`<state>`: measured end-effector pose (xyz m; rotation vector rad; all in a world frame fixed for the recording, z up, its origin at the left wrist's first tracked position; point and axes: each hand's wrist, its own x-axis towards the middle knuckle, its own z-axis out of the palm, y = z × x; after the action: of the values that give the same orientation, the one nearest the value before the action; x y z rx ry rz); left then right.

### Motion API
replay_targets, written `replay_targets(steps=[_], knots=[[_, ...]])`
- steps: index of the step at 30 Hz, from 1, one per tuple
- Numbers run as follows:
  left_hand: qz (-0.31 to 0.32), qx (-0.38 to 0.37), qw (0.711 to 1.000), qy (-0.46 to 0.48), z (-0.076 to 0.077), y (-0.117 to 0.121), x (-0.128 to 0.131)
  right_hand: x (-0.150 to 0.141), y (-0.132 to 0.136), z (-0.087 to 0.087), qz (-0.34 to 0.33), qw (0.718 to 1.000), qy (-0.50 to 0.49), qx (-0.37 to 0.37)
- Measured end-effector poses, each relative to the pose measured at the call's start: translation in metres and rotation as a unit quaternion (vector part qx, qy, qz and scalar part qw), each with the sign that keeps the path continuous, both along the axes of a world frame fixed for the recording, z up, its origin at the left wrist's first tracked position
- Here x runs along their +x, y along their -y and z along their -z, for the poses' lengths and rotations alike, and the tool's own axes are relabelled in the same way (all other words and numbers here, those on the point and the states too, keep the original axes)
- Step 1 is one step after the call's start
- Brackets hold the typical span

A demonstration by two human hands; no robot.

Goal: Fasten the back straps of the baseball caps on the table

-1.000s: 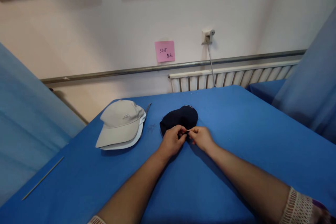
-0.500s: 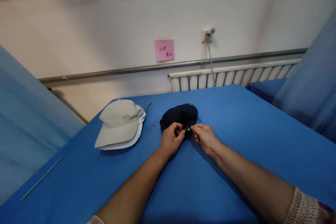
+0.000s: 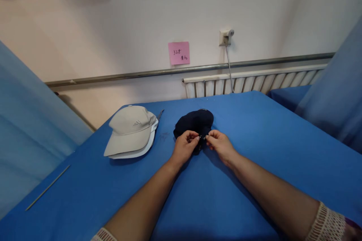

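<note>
A dark navy cap [image 3: 192, 121] lies on the blue-covered table, its strap side toward me. My left hand [image 3: 185, 145] pinches the cap's strap from the left, thumb and fingertips together. From the right, my right hand [image 3: 220, 145] pinches at the same strap, close to a small metal buckle [image 3: 202, 138] that shows between the two hands. My fingers partly cover the buckle and the strap ends. To the left of the cap sits a small stack of caps, a beige cap [image 3: 132, 122] on top and a white cap [image 3: 141, 152] beneath.
A thin stick [image 3: 47, 188] lies at the left side of the blue table [image 3: 113, 192]. Blue curtains [image 3: 31, 131] hang on both sides. Behind the table are a metal rail [image 3: 141, 73], a white radiator [image 3: 220, 87], a plugged-in cord [image 3: 229, 64] and a pink note [image 3: 179, 53].
My hands have shifted slightly at the strap, and the metal buckle has turned and is more covered by my fingers. The whole view has moved slightly.
</note>
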<state>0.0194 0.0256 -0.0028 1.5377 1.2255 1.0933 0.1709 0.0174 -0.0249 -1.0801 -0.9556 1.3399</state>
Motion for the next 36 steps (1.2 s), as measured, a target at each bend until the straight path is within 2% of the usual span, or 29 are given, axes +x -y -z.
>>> replay_targets(steps=[6,11,19,26,33,36], knots=[[0.010,-0.013,0.999,0.037,0.001,-0.001,-0.001,0.000,0.000,-0.001,0.015,1.000,-0.010,-0.022],[0.017,-0.018,0.999,0.048,0.002,-0.002,-0.003,0.000,-0.003,0.002,0.032,0.999,0.023,-0.033],[0.035,-0.025,0.998,0.049,0.002,-0.001,-0.002,-0.004,-0.004,0.008,0.034,0.998,0.047,-0.018],[0.026,-0.029,0.999,0.028,0.003,-0.003,-0.004,-0.005,-0.003,0.007,0.047,0.998,0.030,0.011],[0.068,-0.057,0.996,0.025,-0.004,0.003,-0.002,-0.008,-0.002,0.010,0.054,0.998,0.014,0.003],[0.066,-0.076,0.994,0.040,-0.008,0.004,-0.002,-0.009,-0.003,0.011,0.065,0.998,0.012,0.011]])
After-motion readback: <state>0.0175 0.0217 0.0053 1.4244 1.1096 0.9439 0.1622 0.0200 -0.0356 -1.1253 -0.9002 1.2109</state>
